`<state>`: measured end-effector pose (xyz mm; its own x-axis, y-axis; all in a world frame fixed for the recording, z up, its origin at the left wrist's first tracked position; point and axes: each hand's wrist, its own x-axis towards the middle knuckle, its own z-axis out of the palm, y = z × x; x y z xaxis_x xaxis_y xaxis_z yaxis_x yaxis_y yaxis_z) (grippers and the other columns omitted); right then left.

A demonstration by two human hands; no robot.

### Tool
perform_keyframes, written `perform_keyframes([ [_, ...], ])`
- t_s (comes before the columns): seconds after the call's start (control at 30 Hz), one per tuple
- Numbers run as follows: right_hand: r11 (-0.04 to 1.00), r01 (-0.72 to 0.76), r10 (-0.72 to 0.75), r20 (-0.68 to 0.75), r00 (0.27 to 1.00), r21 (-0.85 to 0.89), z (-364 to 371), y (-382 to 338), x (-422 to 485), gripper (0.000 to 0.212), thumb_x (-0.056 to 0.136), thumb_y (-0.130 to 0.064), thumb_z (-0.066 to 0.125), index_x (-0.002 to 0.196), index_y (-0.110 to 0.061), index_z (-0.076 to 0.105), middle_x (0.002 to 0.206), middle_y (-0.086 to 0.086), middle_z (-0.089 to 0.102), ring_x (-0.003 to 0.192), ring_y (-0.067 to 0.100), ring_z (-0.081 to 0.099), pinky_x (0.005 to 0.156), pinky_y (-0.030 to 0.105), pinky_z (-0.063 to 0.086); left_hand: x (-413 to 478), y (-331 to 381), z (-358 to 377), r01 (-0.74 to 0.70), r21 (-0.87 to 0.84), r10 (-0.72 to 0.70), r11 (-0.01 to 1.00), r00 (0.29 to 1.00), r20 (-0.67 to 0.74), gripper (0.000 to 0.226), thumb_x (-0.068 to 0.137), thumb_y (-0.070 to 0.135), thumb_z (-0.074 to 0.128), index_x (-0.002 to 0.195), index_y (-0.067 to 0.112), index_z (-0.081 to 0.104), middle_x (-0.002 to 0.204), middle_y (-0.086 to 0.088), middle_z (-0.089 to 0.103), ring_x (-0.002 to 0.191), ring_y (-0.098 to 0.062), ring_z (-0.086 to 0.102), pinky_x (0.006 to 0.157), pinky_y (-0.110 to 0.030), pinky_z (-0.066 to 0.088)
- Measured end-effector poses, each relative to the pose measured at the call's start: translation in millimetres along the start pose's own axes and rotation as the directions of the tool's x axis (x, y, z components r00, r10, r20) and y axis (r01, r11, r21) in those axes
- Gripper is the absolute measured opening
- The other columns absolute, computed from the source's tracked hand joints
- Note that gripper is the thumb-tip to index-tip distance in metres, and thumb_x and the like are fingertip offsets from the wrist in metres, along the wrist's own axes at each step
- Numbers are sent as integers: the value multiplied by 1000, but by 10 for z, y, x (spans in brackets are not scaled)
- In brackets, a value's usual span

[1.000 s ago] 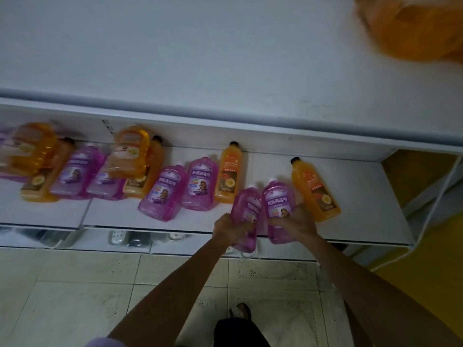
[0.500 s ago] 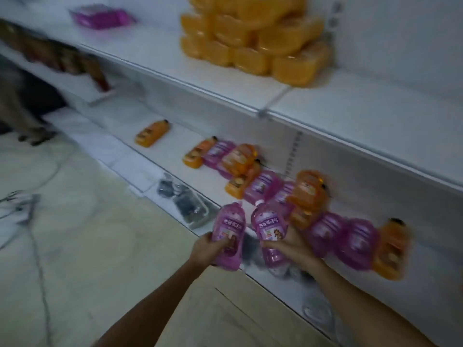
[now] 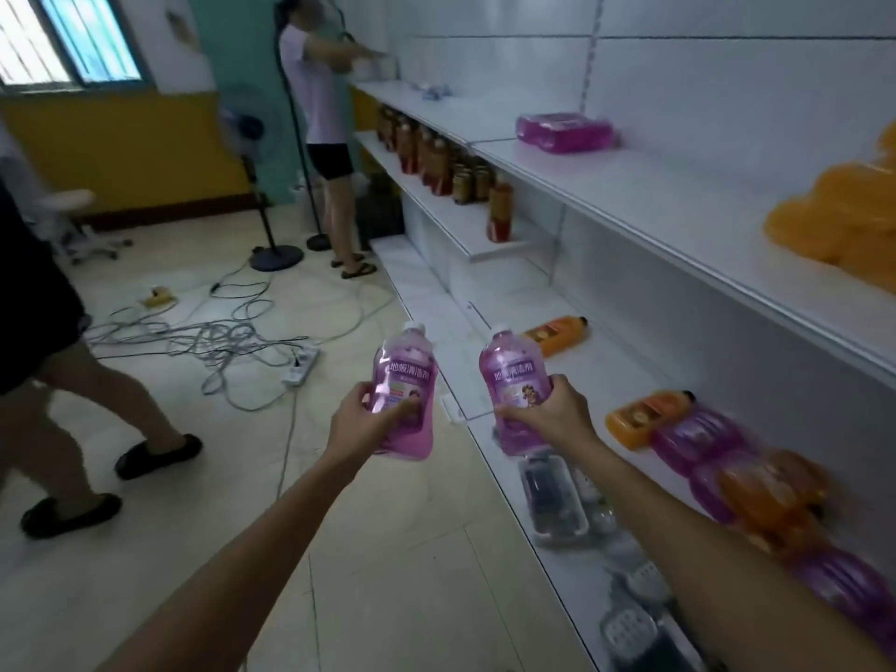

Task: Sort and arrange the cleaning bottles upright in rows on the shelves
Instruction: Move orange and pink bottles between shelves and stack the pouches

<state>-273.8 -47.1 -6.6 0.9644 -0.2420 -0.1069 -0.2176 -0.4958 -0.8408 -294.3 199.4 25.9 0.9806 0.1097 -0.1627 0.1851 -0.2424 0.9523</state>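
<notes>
left hand (image 3: pixel 361 419): fingers wrapped round left purple bottle (image 3: pixel 405 375), held upright over the floor (image 3: pixel 194 526) | right hand (image 3: pixel 548 414): fingers wrapped round right purple bottle (image 3: pixel 509 366), upright, over front edge of bottom shelf (image 3: pixel 577 375) | shelf: orange bottle (image 3: pixel 560 334) lying flat; heap of purple and orange bottles (image 3: pixel 727 458) lying down, blurred

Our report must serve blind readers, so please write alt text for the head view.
A person's left grip holds the left bottle and the right grip the right bottle, both purple, caps up, beside white shelves. Orange bottles and purple bottles lie on the low shelf at right; another person stands at the far end.
</notes>
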Motion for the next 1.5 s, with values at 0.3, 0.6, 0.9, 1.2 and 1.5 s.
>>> perform_keyframes([
  [0.3, 965, 260, -254, -178, 951, 11, -378, -1365, 1964, 79, 53, -47, 87, 115, -11, 55, 106, 3, 65, 93, 22, 63, 76, 32, 53, 1625, 1004, 246, -196, -65, 195, 978, 981, -19, 51, 76, 25, 75, 119, 15, 50, 103, -6, 64, 80, -14, 65, 56, -18, 50],
  [0.6, 916, 382, -398, -384, 833, -121, -1231, -2309, 3286, 90, 58, -46, 86, 126, -10, 40, 114, 4, 58, 93, 20, 61, 80, 32, 52, 3212, 2308, 788, -366, -142, 381, 920, 919, 101, 55, 78, 30, 71, 124, 10, 49, 103, -6, 66, 77, -13, 69, 60, -22, 53],
  [0.9, 979, 95, -192, -660, 726, -180, -1948, -1959, 3935, 94, 57, -45, 86, 130, -13, 37, 118, 5, 58, 100, 24, 61, 88, 42, 51, 4344, 3261, 1985, -598, -120, 588, 793, 698, 408, 56, 79, 35, 70, 123, 10, 46, 105, -3, 61, 82, -11, 62, 63, -18, 50],
  [1.2, 986, -163, 102, -879, 466, 28, -2133, -1631, 3801, 87, 63, -38, 85, 133, -21, 36, 108, -4, 55, 93, 18, 56, 80, 27, 45, 4686, 3494, 2966, -866, -42, 677, 498, 358, 643, 69, 73, 50, 71, 126, 18, 41, 114, -5, 64, 97, -26, 62, 86, -38, 50],
  [1.5, 914, -303, 386, -814, 434, 271, -1870, -1686, 3951, 48, 68, -48, 77, 101, -16, 64, 101, 4, 66, 90, 22, 65, 82, 32, 54, 4960, 3635, 3229, -927, 291, 500, 235, 372, 782, 62, 87, 53, 39, 129, 9, 49, 136, -24, 41, 129, -41, 33, 108, -58, 23],
])
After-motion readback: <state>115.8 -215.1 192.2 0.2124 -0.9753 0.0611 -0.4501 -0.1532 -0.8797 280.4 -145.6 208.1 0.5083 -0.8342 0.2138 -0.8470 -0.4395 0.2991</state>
